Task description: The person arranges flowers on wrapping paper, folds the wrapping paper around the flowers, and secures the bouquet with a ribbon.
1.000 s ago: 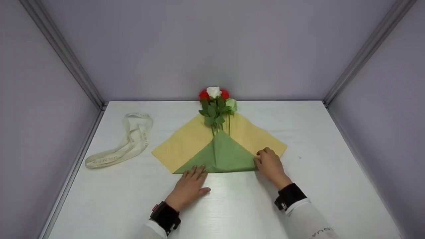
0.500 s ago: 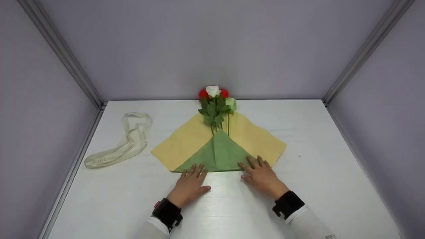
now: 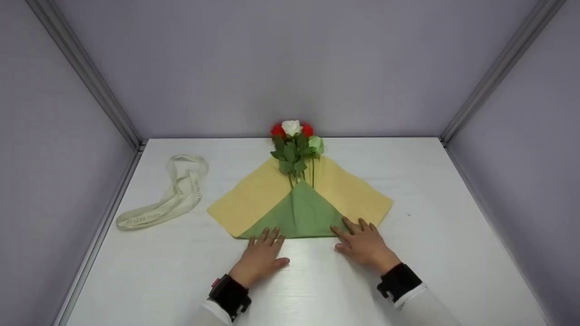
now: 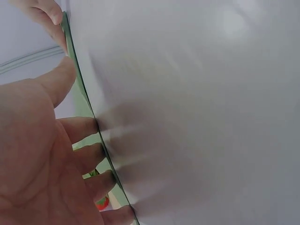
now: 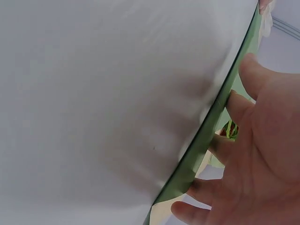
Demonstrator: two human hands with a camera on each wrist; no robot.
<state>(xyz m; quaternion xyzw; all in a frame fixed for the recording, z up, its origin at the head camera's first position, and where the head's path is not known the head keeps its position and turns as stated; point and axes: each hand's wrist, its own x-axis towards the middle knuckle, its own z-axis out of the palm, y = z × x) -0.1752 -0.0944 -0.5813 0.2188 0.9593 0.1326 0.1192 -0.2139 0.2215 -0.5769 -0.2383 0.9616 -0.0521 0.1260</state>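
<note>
A sheet of wrapping paper, yellow on one face and green on the other, lies on the table with its green flap [image 3: 312, 213] folded up into a triangle. Artificial roses [image 3: 292, 128], red, white and pale green, lie on the yellow part [image 3: 253, 190], their lower stems hidden under the flap. My left hand [image 3: 259, 258] rests with spread, straight fingers on the fold's left half. My right hand [image 3: 364, 244] lies likewise on the right end, fingertips on the green and yellow paper. In the right wrist view the folded edge [image 5: 201, 136] runs under the fingertips.
A loosely looped, sheer cream ribbon [image 3: 176, 194] with printed lettering lies on the left of the white table [image 3: 453, 253]. Grey panels [image 3: 290, 68] enclose the table at the back and both sides. The blossoms reach the table's back edge.
My right hand has let go of the flap's right corner, moved slightly left and toward me, and spread flat on the fold. The left hand has stayed nearly in place.
</note>
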